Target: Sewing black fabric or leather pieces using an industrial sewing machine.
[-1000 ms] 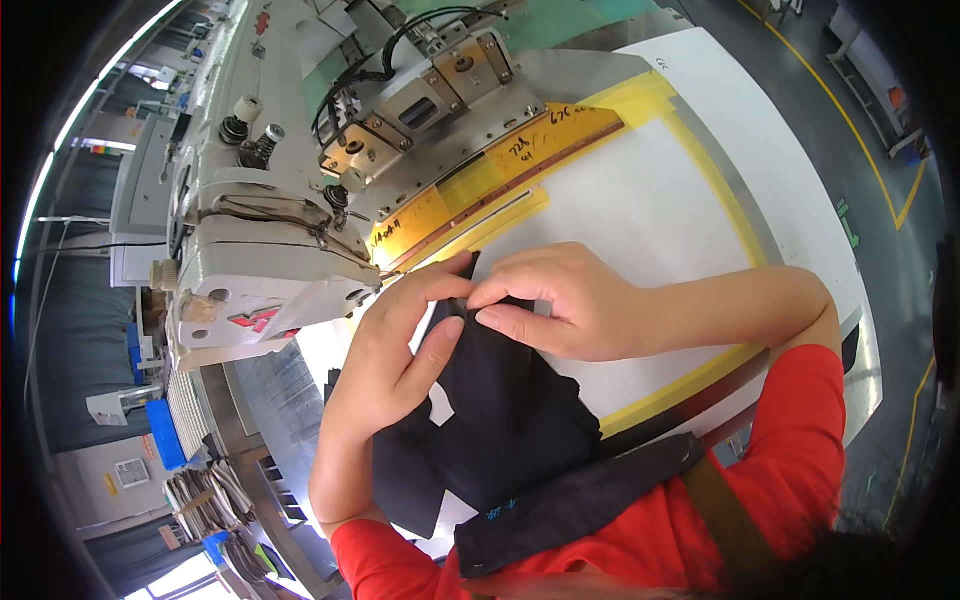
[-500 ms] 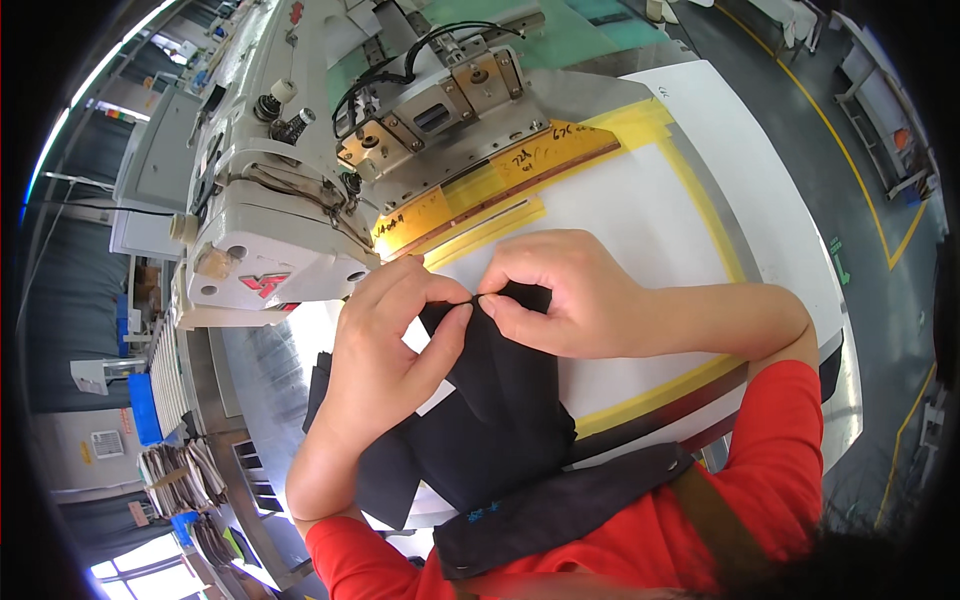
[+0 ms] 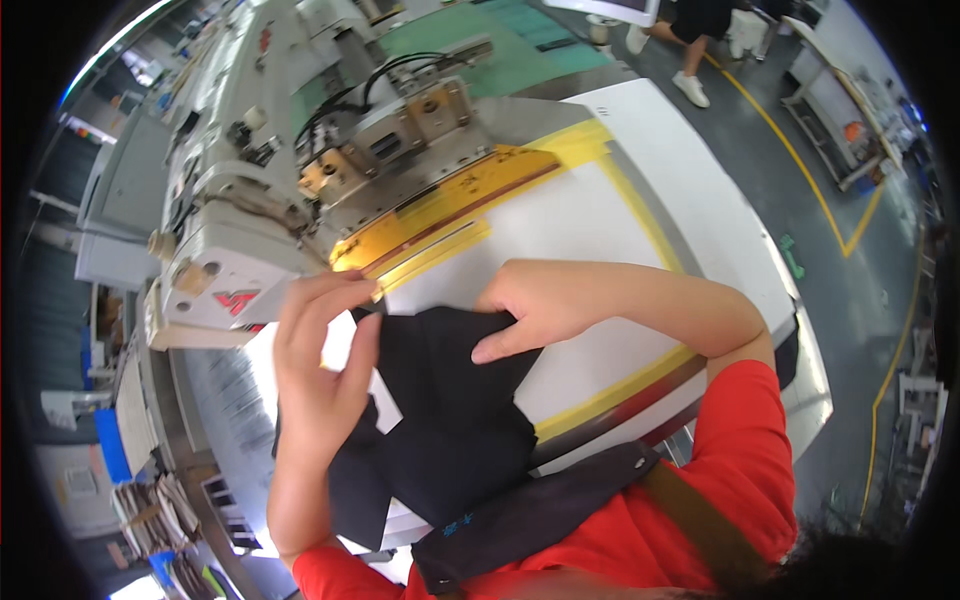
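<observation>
A piece of black fabric hangs over the near edge of the white work surface and down toward my lap. My right hand grips its upper right edge, thumb on top and the other fingers hidden behind the cloth. At the upper left corner of the cloth is my left hand, slightly blurred. Its thumb and fingers are apart with nothing visible between them, and its fingertips come near the yellow clamp plate. A large white sewing machine stands just beyond my left hand.
The amber clamp plate with metal brackets lies beyond my hands. Yellow tape borders the white board. A blue bin and stacked pieces are at the left. A person's legs show at the far right.
My hands have moved apart from their pinch together at the fabric's top edge. The left hand has opened, and the cloth is spread wider between them. The whole view has shifted slightly.
</observation>
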Action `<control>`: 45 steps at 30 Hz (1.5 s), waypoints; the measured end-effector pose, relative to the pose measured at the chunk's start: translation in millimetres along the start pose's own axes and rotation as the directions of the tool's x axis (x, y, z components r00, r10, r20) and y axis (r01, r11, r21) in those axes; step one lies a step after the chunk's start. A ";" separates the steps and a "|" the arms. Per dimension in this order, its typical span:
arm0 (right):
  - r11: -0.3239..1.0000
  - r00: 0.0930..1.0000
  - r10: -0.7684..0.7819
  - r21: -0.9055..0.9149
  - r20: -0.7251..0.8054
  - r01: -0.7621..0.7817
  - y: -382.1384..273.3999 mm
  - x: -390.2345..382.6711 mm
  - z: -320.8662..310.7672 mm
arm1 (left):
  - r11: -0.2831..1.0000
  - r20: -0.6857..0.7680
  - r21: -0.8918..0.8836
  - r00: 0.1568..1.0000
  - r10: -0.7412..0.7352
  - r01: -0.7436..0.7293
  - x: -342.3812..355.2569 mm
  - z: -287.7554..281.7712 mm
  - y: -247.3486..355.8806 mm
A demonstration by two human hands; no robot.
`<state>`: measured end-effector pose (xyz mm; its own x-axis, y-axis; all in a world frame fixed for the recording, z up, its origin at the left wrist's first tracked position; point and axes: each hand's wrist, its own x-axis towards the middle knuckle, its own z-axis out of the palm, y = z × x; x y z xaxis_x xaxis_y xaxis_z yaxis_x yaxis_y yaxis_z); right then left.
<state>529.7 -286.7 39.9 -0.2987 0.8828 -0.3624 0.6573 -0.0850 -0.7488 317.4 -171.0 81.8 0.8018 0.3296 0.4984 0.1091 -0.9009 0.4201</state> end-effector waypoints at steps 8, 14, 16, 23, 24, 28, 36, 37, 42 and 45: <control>0.464 0.501 0.456 0.677 -0.735 0.571 -18.4 -152.3 55.0 | 0.969 0.324 0.023 0.915 -0.241 0.247 -94.5 -17.2 -3.8; 0.446 -0.162 0.851 0.527 -0.499 0.723 51.1 -249.3 83.1 | 0.978 0.447 0.203 0.884 -0.135 0.046 -95.5 43.0 -4.7; 0.482 -0.285 0.857 0.475 -0.430 0.736 113.2 -307.7 82.0 | 0.931 0.605 0.153 0.714 -0.353 0.330 -83.3 45.0 -1.6; 0.750 -0.621 0.661 0.364 -0.421 0.552 194.2 -402.6 26.0 | 0.955 0.502 0.009 0.825 -0.262 0.297 -106.1 51.1 -22.5; 0.793 -0.614 0.606 0.314 -0.506 0.523 192.5 -403.9 26.2 | 0.953 0.505 0.053 0.816 -0.282 0.297 -107.1 49.1 -24.4; 0.825 -0.524 0.534 0.273 -0.664 0.494 195.3 -392.0 54.1 | 0.889 0.503 0.014 0.765 -0.401 0.457 -101.2 41.2 -19.6; 0.090 -0.213 0.976 0.819 0.040 0.566 310.5 -303.7 237.0 | 0.877 0.515 -0.164 0.797 -0.315 0.452 -102.2 39.9 -36.3; 0.077 -0.214 0.975 0.807 0.062 0.585 310.3 -292.0 244.2 | 0.885 0.543 -0.071 0.762 -0.354 0.461 -98.8 38.9 -31.1; 0.275 -0.352 0.935 0.714 -0.042 0.644 322.3 -272.8 234.4 | 0.868 0.545 0.023 0.722 -0.427 0.496 -97.9 36.5 -27.5; 0.271 -0.281 0.955 0.649 -0.091 0.711 358.5 -270.7 248.0 | 0.872 0.555 0.009 0.723 -0.412 0.490 -98.0 38.0 -33.0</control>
<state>674.6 -670.7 -268.0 0.7750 -0.2868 -0.5631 -0.4832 0.3054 -0.8205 257.5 -184.3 -9.7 0.8604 0.4528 -0.2340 0.4937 -0.6264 0.6032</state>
